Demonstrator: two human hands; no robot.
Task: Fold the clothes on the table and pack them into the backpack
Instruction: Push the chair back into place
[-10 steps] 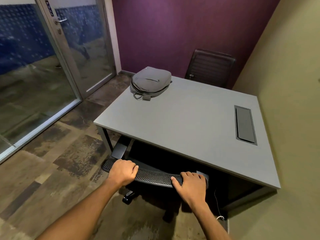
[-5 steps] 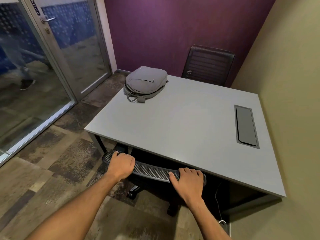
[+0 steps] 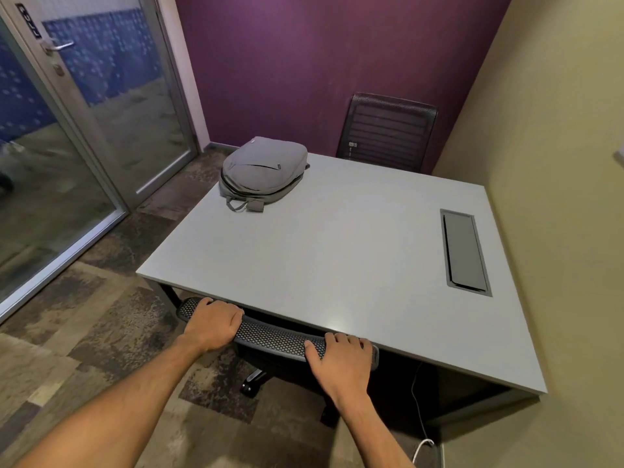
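A grey backpack (image 3: 263,172) lies flat and zipped at the far left corner of the grey table (image 3: 324,251). No clothes show on the table. A black mesh office chair (image 3: 275,337) is tucked under the table's near edge, with only the top of its backrest showing. My left hand (image 3: 212,324) grips the left end of that backrest, fingers curled over it. My right hand (image 3: 341,361) grips the right end the same way.
A second dark chair (image 3: 388,133) stands behind the table against the purple wall. A cable hatch (image 3: 464,251) sits in the table's right side. A glass door (image 3: 111,92) and glass wall are on the left. A white cable (image 3: 420,447) trails on the floor by the beige wall.
The chair has slid further under the table with both hands still on its backrest. My view has shifted forward and to the left.
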